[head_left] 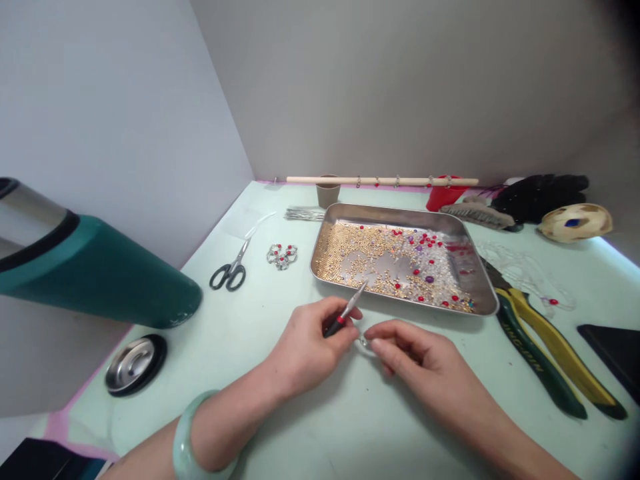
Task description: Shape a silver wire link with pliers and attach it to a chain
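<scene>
My left hand [306,343] is closed around a slim metal tool [346,311] with a red and black grip; its tip points up toward the front rim of the steel tray [320,241]. My right hand [416,353] pinches a small silvery piece [363,342] between thumb and forefinger, just right of my left fingers; what the piece is I cannot tell. Both hands rest on the pale green table [260,313] just in front of the tray. The tray holds many gold beads [350,250] and several red beads [425,243]. A jade bangle [186,437] circles my left wrist.
Scissors [230,270] and a small beaded piece [282,255] lie left of the tray. A teal flask [95,267] lies on its side at far left, its lid [135,363] nearby. Green and yellow pliers [545,347] lie right. A wooden rod [380,181] spans the back.
</scene>
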`<state>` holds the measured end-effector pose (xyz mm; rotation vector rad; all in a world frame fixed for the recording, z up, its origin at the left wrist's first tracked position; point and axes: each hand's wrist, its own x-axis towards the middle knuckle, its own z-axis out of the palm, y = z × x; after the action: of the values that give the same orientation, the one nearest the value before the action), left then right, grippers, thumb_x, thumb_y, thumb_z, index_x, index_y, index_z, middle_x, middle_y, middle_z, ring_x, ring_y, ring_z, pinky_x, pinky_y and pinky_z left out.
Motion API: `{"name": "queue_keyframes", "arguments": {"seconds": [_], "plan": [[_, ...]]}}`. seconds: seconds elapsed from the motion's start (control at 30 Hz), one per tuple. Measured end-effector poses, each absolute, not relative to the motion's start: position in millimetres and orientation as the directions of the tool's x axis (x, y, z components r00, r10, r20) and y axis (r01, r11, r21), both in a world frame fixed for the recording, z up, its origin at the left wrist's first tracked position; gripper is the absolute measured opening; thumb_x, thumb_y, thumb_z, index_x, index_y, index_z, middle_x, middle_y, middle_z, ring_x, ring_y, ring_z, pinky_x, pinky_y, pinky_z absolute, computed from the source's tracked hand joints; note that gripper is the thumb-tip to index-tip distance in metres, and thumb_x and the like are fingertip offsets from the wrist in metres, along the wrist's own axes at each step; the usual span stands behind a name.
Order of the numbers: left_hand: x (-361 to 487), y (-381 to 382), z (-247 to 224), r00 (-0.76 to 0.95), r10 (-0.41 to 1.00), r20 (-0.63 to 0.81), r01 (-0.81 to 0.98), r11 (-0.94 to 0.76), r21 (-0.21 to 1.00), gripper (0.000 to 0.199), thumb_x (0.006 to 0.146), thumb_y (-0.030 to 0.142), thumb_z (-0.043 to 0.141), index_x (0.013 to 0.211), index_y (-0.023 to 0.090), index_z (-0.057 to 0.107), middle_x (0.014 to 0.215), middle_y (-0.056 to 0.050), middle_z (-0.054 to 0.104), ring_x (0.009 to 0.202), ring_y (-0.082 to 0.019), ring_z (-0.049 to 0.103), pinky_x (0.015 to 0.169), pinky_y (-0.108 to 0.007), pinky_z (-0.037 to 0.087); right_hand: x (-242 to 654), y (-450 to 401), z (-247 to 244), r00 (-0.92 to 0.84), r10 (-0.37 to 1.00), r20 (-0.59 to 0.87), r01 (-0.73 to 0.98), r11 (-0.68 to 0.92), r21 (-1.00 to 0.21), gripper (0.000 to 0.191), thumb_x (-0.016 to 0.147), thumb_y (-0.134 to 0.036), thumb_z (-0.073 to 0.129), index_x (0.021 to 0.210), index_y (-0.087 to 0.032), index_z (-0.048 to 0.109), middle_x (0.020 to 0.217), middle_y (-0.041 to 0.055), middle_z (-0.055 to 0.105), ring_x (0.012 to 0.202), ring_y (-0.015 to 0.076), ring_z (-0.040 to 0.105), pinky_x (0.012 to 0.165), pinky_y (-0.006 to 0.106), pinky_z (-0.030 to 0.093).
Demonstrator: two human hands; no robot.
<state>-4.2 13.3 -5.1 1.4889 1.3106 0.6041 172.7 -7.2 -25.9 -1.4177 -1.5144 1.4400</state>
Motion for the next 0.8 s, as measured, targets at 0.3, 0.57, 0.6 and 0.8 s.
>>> {"name": "queue_keyframes", "arguments": {"seconds": [0.3,0.57,0.6,0.8], "plan": [[-2.9,13.0,-1.3,0.272,0.935,-0.229,0.215,0.173,0.961,0.020,0.077,0.022,0.056,0.095,0.015,0.057,0.065,0.002,0.054,0.060,-0.010,0.051,0.062,-0.026,0.041,177.9,-2.6,-23.6,-0.241,0.904,-0.353,-0.255,-0.410,-0.876,0.026,0.079,-0.038,0.065,0.095,-0.019,0.060,0.070,0.0007,0.062,0.042,0.0020,0.033,0.040,0.018,0.020],[3.1,9.0,-3.8,0.317,0.906,-0.281,0.180,0.233,0.956,0.020,0.075,0.022,0.057,0.094,0.015,0.058,0.069,0.002,0.053,0.060,-0.010,0.050,0.060,-0.025,0.039,176.0,-3.0,-29.4,-0.176,0.927,-0.332,-0.246,-0.368,-0.897,0.023,0.081,-0.040,0.062,0.087,-0.018,0.059,0.069,-0.0014,0.060,0.041,0.0016,0.034,0.039,0.018,0.021],[3.9,8.8,-4.3,0.320,0.901,-0.292,0.179,0.245,0.953,0.020,0.074,0.021,0.058,0.093,0.015,0.058,0.069,0.002,0.053,0.060,-0.010,0.050,0.060,-0.025,0.039,175.5,-3.0,-30.1,-0.156,0.936,-0.316,-0.200,-0.343,-0.918,0.024,0.081,-0.042,0.061,0.087,-0.018,0.058,0.069,-0.0014,0.060,0.041,0.0019,0.035,0.039,0.018,0.022],[6.4,9.0,-5.4,0.329,0.872,-0.362,0.166,0.324,0.931,0.022,0.073,0.020,0.059,0.094,0.013,0.057,0.065,0.002,0.053,0.058,-0.010,0.050,0.059,-0.024,0.039,174.2,-2.6,-33.0,-0.128,0.959,-0.252,-0.050,-0.261,-0.964,0.027,0.084,-0.045,0.056,0.086,-0.018,0.058,0.067,-0.0024,0.059,0.042,0.0027,0.037,0.040,0.019,0.026]]}}
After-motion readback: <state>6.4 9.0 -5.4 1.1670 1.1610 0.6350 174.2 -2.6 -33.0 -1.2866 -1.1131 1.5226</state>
